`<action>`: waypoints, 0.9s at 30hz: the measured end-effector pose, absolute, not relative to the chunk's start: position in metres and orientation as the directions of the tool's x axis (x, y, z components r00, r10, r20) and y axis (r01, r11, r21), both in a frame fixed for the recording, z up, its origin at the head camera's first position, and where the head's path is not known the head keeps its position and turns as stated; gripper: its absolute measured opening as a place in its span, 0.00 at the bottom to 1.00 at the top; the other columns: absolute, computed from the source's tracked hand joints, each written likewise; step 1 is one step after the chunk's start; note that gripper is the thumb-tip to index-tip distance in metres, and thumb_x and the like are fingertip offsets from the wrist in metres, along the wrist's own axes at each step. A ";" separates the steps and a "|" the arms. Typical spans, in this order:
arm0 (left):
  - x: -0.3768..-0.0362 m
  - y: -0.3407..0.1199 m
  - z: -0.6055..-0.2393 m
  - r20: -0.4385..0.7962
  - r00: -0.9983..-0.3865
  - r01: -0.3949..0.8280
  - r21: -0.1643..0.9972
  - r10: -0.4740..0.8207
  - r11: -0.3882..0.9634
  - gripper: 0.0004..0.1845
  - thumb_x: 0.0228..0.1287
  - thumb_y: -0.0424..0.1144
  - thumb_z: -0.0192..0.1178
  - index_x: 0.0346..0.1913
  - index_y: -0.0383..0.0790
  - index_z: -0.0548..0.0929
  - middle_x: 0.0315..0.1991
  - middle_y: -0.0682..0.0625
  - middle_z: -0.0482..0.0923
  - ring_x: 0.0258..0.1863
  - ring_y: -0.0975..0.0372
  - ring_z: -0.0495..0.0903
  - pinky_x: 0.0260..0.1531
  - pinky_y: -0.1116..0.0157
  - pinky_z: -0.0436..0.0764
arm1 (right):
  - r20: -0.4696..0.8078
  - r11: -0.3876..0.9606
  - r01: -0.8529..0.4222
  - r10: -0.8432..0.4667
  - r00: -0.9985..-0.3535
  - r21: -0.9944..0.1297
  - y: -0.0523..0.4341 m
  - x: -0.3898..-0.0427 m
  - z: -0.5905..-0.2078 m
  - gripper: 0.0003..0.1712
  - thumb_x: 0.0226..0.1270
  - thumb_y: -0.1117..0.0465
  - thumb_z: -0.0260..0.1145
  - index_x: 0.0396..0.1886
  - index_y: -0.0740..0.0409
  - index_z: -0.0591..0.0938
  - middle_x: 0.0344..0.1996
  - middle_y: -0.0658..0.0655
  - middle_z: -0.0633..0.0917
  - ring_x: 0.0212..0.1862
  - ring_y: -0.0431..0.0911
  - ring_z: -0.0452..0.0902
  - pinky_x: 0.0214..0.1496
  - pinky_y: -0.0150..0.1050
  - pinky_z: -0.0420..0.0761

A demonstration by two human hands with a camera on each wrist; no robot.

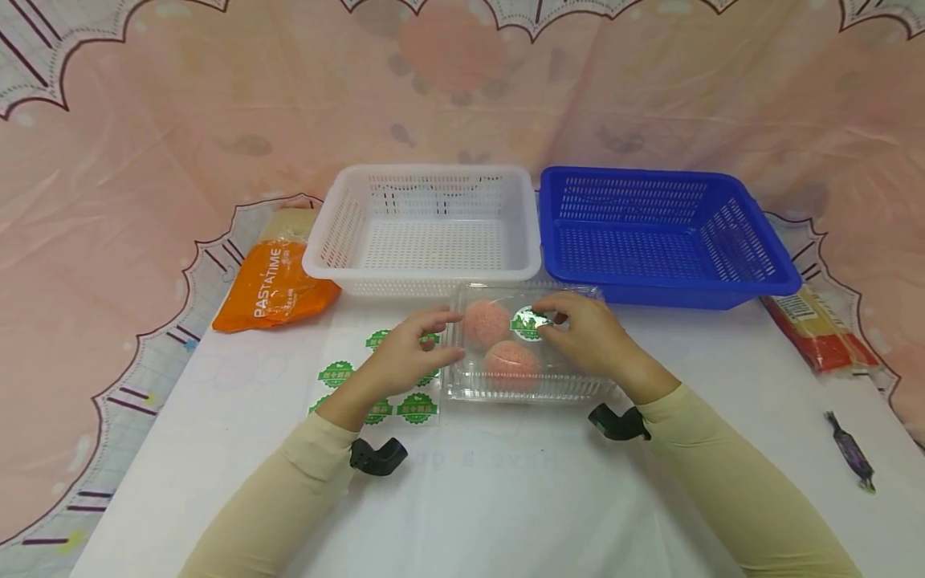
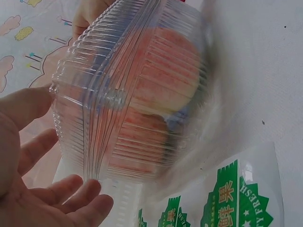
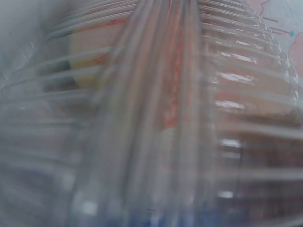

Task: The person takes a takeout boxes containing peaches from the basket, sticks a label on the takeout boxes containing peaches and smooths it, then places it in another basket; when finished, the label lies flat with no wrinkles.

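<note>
Clear clamshell box (image 1: 522, 353), two peaches: left hand (image 1: 405, 361) fingers relaxed against its side. Right hand (image 1: 588, 333) fingers apparently pinch green sticker (image 1: 530, 323) on lid. Risk: sticker creases, or box slides on surface (image 1: 506, 498).

Two baskets (image 1: 426, 229) wall off the far side behind the clamshell box (image 1: 523, 377); the near table (image 1: 491, 498) lies open.

Your right wrist view is filled by the blurred ribbed wall of the clear clamshell box (image 3: 156, 118); your right hand does not show there. In the left wrist view, your left hand (image 2: 33, 179) is cut by the frame edge. Sticker sheet (image 2: 236, 198) print: cropped, partly legible. The small dark object (image 1: 853, 451) at table right is too small to identify.
</note>
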State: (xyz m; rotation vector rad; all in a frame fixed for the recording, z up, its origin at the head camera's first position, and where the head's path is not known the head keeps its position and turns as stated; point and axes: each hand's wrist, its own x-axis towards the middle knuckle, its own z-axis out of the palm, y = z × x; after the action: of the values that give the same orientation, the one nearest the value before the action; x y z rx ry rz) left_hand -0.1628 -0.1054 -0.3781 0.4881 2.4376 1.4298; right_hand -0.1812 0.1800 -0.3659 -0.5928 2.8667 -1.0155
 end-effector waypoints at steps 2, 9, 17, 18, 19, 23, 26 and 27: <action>-0.162 -0.106 -0.378 -0.087 -0.906 0.127 0.877 0.415 0.463 0.30 0.66 0.42 0.66 0.70 0.42 0.73 0.76 0.42 0.57 0.68 0.44 0.68 0.61 0.49 0.73 | 0.084 0.714 -0.337 -0.366 -0.927 -0.613 0.180 -0.181 -0.366 0.20 0.67 0.63 0.66 0.58 0.62 0.83 0.56 0.60 0.83 0.49 0.54 0.80 0.56 0.55 0.71; -0.163 -0.106 -0.379 -0.135 -0.906 0.075 0.882 0.402 0.464 0.32 0.66 0.43 0.67 0.72 0.48 0.71 0.74 0.46 0.63 0.64 0.48 0.73 0.55 0.52 0.79 | 0.076 0.712 -0.331 -0.365 -0.928 -0.619 0.180 -0.180 -0.366 0.21 0.67 0.62 0.67 0.59 0.62 0.82 0.58 0.59 0.82 0.50 0.54 0.79 0.53 0.53 0.75; -0.162 -0.106 -0.383 -0.146 -0.909 0.048 0.893 0.389 0.447 0.32 0.65 0.41 0.67 0.72 0.48 0.71 0.72 0.48 0.66 0.64 0.49 0.73 0.57 0.53 0.78 | 0.076 0.710 -0.331 -0.366 -0.928 -0.621 0.179 -0.180 -0.367 0.19 0.68 0.63 0.67 0.58 0.59 0.83 0.55 0.57 0.83 0.50 0.53 0.78 0.52 0.53 0.74; -0.162 -0.106 -0.383 -0.145 -0.910 0.048 0.893 0.388 0.447 0.32 0.65 0.41 0.67 0.72 0.48 0.71 0.72 0.49 0.66 0.64 0.49 0.73 0.57 0.53 0.78 | 0.079 0.708 -0.334 -0.368 -0.927 -0.623 0.179 -0.180 -0.366 0.19 0.68 0.63 0.67 0.58 0.59 0.83 0.53 0.56 0.84 0.50 0.53 0.78 0.52 0.53 0.74; -0.161 -0.106 -0.383 -0.141 -0.910 0.052 0.894 0.389 0.444 0.32 0.65 0.41 0.67 0.72 0.47 0.71 0.72 0.48 0.66 0.64 0.49 0.73 0.57 0.53 0.78 | 0.083 0.704 -0.338 -0.371 -0.925 -0.625 0.179 -0.180 -0.366 0.18 0.68 0.63 0.67 0.57 0.60 0.84 0.52 0.56 0.85 0.49 0.53 0.78 0.52 0.53 0.74; -0.161 -0.106 -0.383 -0.136 -0.910 0.052 0.899 0.391 0.435 0.32 0.65 0.41 0.67 0.72 0.47 0.71 0.71 0.48 0.66 0.64 0.49 0.74 0.57 0.53 0.78 | 0.089 0.698 -0.352 -0.383 -0.919 -0.624 0.177 -0.179 -0.365 0.17 0.69 0.64 0.66 0.55 0.60 0.84 0.49 0.55 0.86 0.48 0.52 0.79 0.51 0.52 0.75; -0.161 -0.107 -0.383 -0.133 -0.908 0.055 0.902 0.396 0.429 0.32 0.65 0.40 0.67 0.72 0.46 0.71 0.71 0.48 0.66 0.64 0.49 0.74 0.57 0.54 0.78 | 0.088 0.705 -0.354 -0.385 -0.919 -0.614 0.176 -0.178 -0.365 0.16 0.69 0.63 0.66 0.55 0.60 0.84 0.49 0.55 0.86 0.48 0.52 0.78 0.50 0.50 0.75; -0.161 -0.107 -0.383 -0.130 -0.907 0.059 0.902 0.400 0.427 0.32 0.66 0.40 0.67 0.72 0.46 0.71 0.71 0.47 0.66 0.64 0.49 0.74 0.57 0.53 0.78 | 0.087 0.709 -0.353 -0.382 -0.920 -0.611 0.175 -0.178 -0.366 0.16 0.69 0.63 0.66 0.55 0.59 0.85 0.49 0.54 0.86 0.47 0.51 0.78 0.49 0.50 0.75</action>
State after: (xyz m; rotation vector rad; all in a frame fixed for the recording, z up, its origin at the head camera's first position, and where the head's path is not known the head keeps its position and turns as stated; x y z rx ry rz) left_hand -0.1614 -0.1068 -0.3834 0.3952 2.3605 1.4727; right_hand -0.1783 0.1755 -0.3657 -0.6156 2.8616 -1.0090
